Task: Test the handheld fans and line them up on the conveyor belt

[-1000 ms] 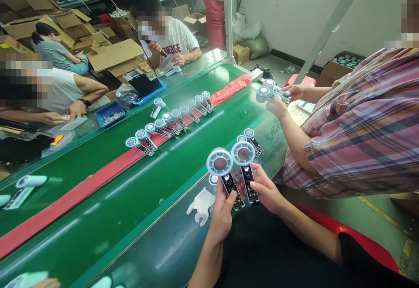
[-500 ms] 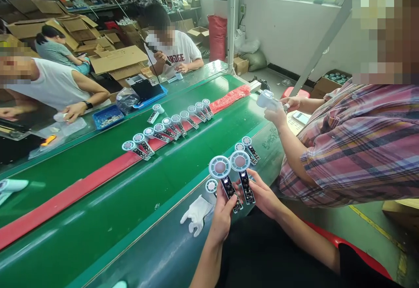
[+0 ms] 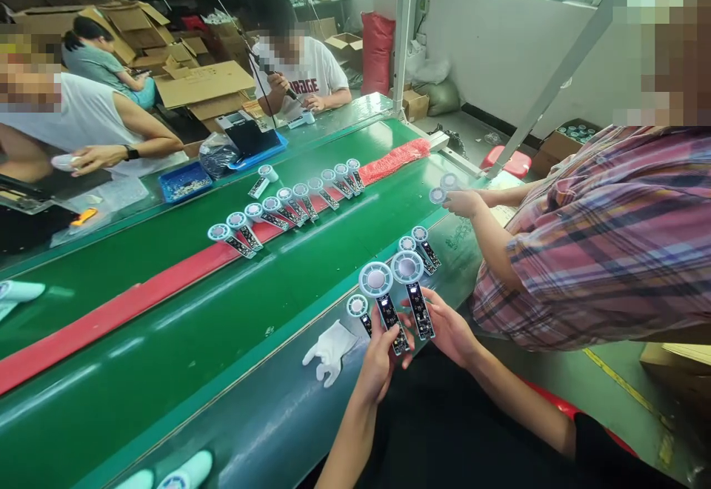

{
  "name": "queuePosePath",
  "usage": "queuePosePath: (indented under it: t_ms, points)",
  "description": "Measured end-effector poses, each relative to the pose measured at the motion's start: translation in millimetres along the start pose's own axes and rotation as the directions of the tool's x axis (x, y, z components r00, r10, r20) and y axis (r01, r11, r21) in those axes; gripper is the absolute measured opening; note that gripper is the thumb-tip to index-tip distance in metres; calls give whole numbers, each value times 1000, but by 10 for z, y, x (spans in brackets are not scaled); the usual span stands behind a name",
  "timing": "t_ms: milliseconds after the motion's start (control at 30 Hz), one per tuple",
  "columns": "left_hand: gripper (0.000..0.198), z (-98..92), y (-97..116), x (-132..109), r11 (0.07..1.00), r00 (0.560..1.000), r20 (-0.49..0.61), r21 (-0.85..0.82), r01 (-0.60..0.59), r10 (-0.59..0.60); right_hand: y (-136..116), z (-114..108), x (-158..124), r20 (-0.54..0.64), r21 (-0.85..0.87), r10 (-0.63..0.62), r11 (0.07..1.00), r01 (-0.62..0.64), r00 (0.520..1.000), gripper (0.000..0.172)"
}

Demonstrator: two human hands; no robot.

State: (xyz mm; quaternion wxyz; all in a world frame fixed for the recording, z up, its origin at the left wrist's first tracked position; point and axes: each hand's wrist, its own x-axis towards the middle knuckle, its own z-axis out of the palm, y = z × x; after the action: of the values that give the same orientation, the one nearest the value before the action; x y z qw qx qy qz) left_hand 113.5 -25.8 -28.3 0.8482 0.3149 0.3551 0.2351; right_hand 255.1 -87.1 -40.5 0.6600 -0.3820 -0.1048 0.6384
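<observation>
A long green conveyor desk [image 3: 111, 281] with a red strip [image 3: 138, 315] along its middle is seen from a slightly swung viewpoint compared with the earlier frame. A diagonal row of white ring-headed units with black circuit boards [image 3: 289, 204] is laid out on the belt. A co-worker in a plaid shirt [image 3: 600, 252] is standing at the right, and two ring heads [image 3: 444, 189] are held lower in the co-worker's hand [image 3: 464, 204] than in the earlier frame. A crumpled white glove [image 3: 329, 352] is lying on the desk's dark near edge. A white ring-headed unit with a black circuit board [image 3: 376, 279] is gripped by the left hand [image 3: 378, 363], with the fingers closed around its board. A second such unit [image 3: 407, 267] is gripped likewise by the right hand [image 3: 449, 330]. Both heads are held up close together above the desk edge. A small ring unit [image 3: 358, 306] is seen just beside the left hand.
</observation>
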Motion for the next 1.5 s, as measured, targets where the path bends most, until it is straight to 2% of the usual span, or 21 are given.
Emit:
queuePosePath:
  t_ms: [100, 200, 400, 500, 633, 767, 867, 933, 1033, 1167, 1267, 1333, 1433, 1500]
  points:
    - [57, 3, -65, 2, 999, 1000, -16, -34, -27, 27, -13, -8, -27, 53, 29, 23, 999, -24, 998, 43]
    - [58, 36, -95, -27, 996, 998, -37, -60, -60, 58, -34, -14, -59, 153, 13, 46, 999, -48, 987, 56]
    - [71, 205, -95, -203, 992, 987, -134, -78, -102, 91, -153, -8, -165, 388, -36, 95, 995, -88, 917, 77]
    - [80, 298, -120, -284, 988, 978, -145, -19, -152, 148, -216, 5, -204, 423, -86, 136, 990, -110, 896, 82]
    - [89, 388, -211, -341, 976, 964, -155, 73, -207, 216, -192, -46, -224, 377, -74, 148, 989, -130, 914, 86]
    - [79, 444, -340, -367, 972, 950, -205, 26, -236, 236, -114, -161, -249, 333, -8, 163, 985, -170, 929, 90]
    - [73, 496, -431, -372, 979, 955, -222, -15, -204, 196, -88, -210, -266, 293, 12, 190, 979, -203, 937, 75]
    - [75, 532, -488, -357, 978, 941, -281, -34, -206, 189, -76, -218, -263, 232, 10, 183, 982, -191, 955, 63]
    - [72, 550, -579, -308, 973, 902, -380, -22, -230, 205, -51, -229, -230, 185, -73, 158, 986, -147, 970, 59]
    - [61, 500, -688, -245, 973, 884, -417, -2, -231, 209, -51, -276, -174, 181, -214, 141, 972, -101, 973, 64]
    - [52, 486, -706, -230, 969, 890, -405, -36, -245, 210, -94, -308, -149, 152, -220, 133, 971, -97, 979, 71]
    - [50, 504, -686, -227, 966, 915, -353, -93, -243, 196, -119, -321, -133, 108, -229, 95, 971, -68, 990, 72]
    - [49, 526, -641, -211, 963, 940, -298, -156, -218, 165, -123, -352, -105, 8, -289, 57, 956, -52, 998, 55]
    - [46, 511, -618, -191, 964, 924, -345, -141, -226, 166, -115, -395, -88, -69, -315, 70, 945, -89, 995, 48]
